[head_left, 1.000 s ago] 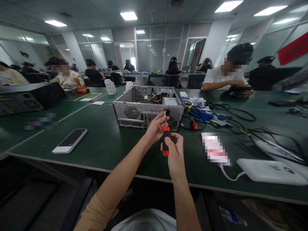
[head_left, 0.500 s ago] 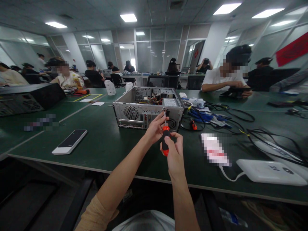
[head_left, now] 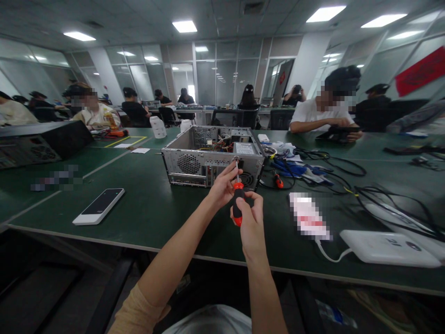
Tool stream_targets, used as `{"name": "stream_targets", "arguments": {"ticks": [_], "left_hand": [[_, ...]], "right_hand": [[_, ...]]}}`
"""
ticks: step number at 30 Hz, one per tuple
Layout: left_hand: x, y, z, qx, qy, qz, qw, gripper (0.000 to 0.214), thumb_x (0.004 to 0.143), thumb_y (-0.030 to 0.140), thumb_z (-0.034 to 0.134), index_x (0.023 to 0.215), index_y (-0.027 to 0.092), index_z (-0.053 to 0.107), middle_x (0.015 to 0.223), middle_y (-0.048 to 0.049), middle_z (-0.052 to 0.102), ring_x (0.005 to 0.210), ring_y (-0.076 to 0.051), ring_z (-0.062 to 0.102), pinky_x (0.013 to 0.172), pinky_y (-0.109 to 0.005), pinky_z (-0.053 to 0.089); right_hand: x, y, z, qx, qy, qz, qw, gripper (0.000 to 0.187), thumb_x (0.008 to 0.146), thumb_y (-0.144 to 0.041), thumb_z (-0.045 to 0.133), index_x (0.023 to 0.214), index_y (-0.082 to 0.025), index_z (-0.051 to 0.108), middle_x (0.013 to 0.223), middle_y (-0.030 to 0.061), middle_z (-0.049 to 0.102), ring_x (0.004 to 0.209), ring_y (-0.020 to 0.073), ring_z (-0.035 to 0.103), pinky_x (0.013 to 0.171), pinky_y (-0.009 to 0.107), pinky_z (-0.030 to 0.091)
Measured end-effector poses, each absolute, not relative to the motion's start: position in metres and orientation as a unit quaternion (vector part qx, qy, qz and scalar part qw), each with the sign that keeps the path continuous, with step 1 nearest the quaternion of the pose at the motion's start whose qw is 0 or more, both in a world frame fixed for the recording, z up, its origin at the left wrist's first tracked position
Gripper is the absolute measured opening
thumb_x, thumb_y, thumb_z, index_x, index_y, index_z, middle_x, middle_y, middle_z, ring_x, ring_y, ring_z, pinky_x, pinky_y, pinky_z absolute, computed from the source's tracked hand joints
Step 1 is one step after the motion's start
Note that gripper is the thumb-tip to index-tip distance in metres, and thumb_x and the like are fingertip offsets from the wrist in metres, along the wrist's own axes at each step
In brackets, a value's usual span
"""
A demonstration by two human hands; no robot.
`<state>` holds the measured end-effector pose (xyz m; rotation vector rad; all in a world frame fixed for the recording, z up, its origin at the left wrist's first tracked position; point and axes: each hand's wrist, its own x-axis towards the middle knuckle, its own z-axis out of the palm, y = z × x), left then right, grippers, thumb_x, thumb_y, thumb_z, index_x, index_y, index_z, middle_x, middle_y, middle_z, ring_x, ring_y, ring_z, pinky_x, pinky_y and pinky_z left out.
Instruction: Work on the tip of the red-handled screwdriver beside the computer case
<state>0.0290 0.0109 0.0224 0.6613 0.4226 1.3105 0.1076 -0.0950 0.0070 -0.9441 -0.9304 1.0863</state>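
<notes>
An opened metal computer case (head_left: 217, 160) lies on the green table, its back panel toward me and its inside showing from above. In my right hand (head_left: 251, 215) is a red and black screwdriver (head_left: 238, 197), gripped by the handle. Its shaft points up and away, with the tip at the upper right of the back panel, by the power supply. My left hand (head_left: 224, 185) is beside the shaft, thumb and fingers closed around it near the tip. Whatever sits under the tip is too small to make out.
A second red and black screwdriver (head_left: 278, 181) lies right of the case, near blue and white gloves (head_left: 306, 171) and black cables (head_left: 333, 160). A white device (head_left: 99, 206) is at left, a white power bank (head_left: 389, 248) at right. Another computer case (head_left: 45, 144) stands far left. People sit across the table.
The whole view has shifted slightly to the left. Both hands and the screwdriver keep nearly the same place against the case.
</notes>
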Motion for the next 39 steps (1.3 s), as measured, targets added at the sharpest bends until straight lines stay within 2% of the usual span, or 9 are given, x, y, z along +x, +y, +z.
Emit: {"name": "stream_targets", "arguments": {"ticks": [10, 14, 19, 23, 26, 30, 35, 36, 39], "left_hand": [[0.029, 0.013, 0.021, 0.304, 0.202, 0.590, 0.720, 0.033, 0.078, 0.018, 0.072, 0.110, 0.018, 0.068, 0.083, -0.0005, 0.066, 0.056, -0.005, 0.058, 0.050, -0.015, 0.045], [0.028, 0.011, 0.025, 0.298, 0.212, 0.550, 0.751, 0.027, 0.082, 0.025, 0.061, 0.105, 0.012, 0.069, 0.078, -0.0039, 0.067, 0.055, -0.010, 0.058, 0.048, -0.020, 0.045], [0.026, 0.006, 0.027, 0.299, 0.186, 0.527, 0.774, 0.029, 0.082, 0.020, 0.050, 0.103, 0.008, 0.067, 0.068, -0.0033, 0.063, 0.055, -0.012, 0.060, 0.049, -0.021, 0.045], [0.024, 0.007, 0.027, 0.301, 0.195, 0.514, 0.779, 0.027, 0.083, 0.017, 0.053, 0.105, 0.009, 0.065, 0.068, -0.0022, 0.065, 0.055, -0.011, 0.060, 0.050, -0.020, 0.047], [0.023, 0.008, 0.027, 0.292, 0.208, 0.512, 0.781, 0.023, 0.086, 0.016, 0.055, 0.106, 0.011, 0.064, 0.069, -0.0015, 0.066, 0.054, -0.010, 0.061, 0.049, -0.018, 0.046], [0.022, 0.005, 0.031, 0.288, 0.217, 0.515, 0.778, 0.018, 0.087, 0.017, 0.057, 0.103, 0.013, 0.064, 0.069, 0.0000, 0.065, 0.051, -0.008, 0.060, 0.046, -0.016, 0.046], [0.024, 0.003, 0.030, 0.308, 0.230, 0.535, 0.752, 0.009, 0.084, 0.020, 0.064, 0.091, 0.013, 0.064, 0.065, 0.0015, 0.064, 0.040, -0.004, 0.051, 0.038, -0.014, 0.038], [0.025, 0.004, 0.029, 0.313, 0.229, 0.537, 0.749, 0.010, 0.083, 0.020, 0.065, 0.090, 0.013, 0.064, 0.066, 0.0010, 0.064, 0.040, -0.004, 0.051, 0.039, -0.014, 0.039], [0.027, 0.008, 0.024, 0.328, 0.222, 0.544, 0.740, 0.011, 0.080, 0.018, 0.068, 0.089, 0.011, 0.066, 0.067, -0.0007, 0.066, 0.045, -0.005, 0.055, 0.043, -0.015, 0.044]], "right_hand": [[0.099, -0.091, 0.008, -0.391, -0.377, 0.488, 0.683, 0.027, 0.082, -0.039, 0.061, 0.099, -0.026, 0.046, 0.058, -0.0099, 0.056, 0.047, 0.0092, 0.048, 0.046, 0.020, 0.034], [0.087, -0.090, 0.008, -0.329, -0.305, 0.535, 0.716, 0.025, 0.079, -0.035, 0.061, 0.096, -0.025, 0.046, 0.058, -0.0092, 0.056, 0.045, 0.0090, 0.046, 0.045, 0.020, 0.033], [0.078, -0.093, 0.017, -0.187, -0.195, 0.637, 0.722, 0.011, 0.083, -0.033, 0.051, 0.085, -0.022, 0.050, 0.054, -0.0074, 0.049, 0.044, 0.0076, 0.038, 0.046, 0.020, 0.032], [0.076, -0.098, 0.026, -0.098, -0.150, 0.690, 0.701, 0.029, 0.090, -0.035, 0.039, 0.067, -0.019, 0.048, 0.054, -0.0047, 0.044, 0.046, 0.0068, 0.033, 0.049, 0.020, 0.034], [0.075, -0.101, 0.030, -0.069, -0.129, 0.705, 0.694, 0.036, 0.093, -0.035, 0.034, 0.067, -0.018, 0.051, 0.056, -0.0041, 0.043, 0.046, 0.0069, 0.032, 0.051, 0.020, 0.035], [0.077, -0.100, 0.028, -0.076, -0.140, 0.711, 0.685, 0.036, 0.093, -0.036, 0.034, 0.071, -0.018, 0.056, 0.056, -0.0035, 0.045, 0.047, 0.0073, 0.035, 0.052, 0.020, 0.037], [0.091, -0.096, 0.015, -0.154, -0.203, 0.712, 0.654, 0.019, 0.085, -0.036, 0.050, 0.080, -0.019, 0.060, 0.061, -0.0036, 0.052, 0.045, 0.0066, 0.038, 0.050, 0.020, 0.036], [0.094, -0.096, 0.013, -0.175, -0.205, 0.709, 0.651, 0.020, 0.084, -0.037, 0.052, 0.081, -0.019, 0.061, 0.063, -0.0026, 0.055, 0.046, 0.0070, 0.040, 0.049, 0.021, 0.036], [0.103, -0.099, 0.011, -0.213, -0.202, 0.708, 0.642, 0.037, 0.085, -0.054, 0.053, 0.086, -0.018, 0.062, 0.068, -0.0003, 0.059, 0.049, 0.0087, 0.045, 0.050, 0.023, 0.040]]}}
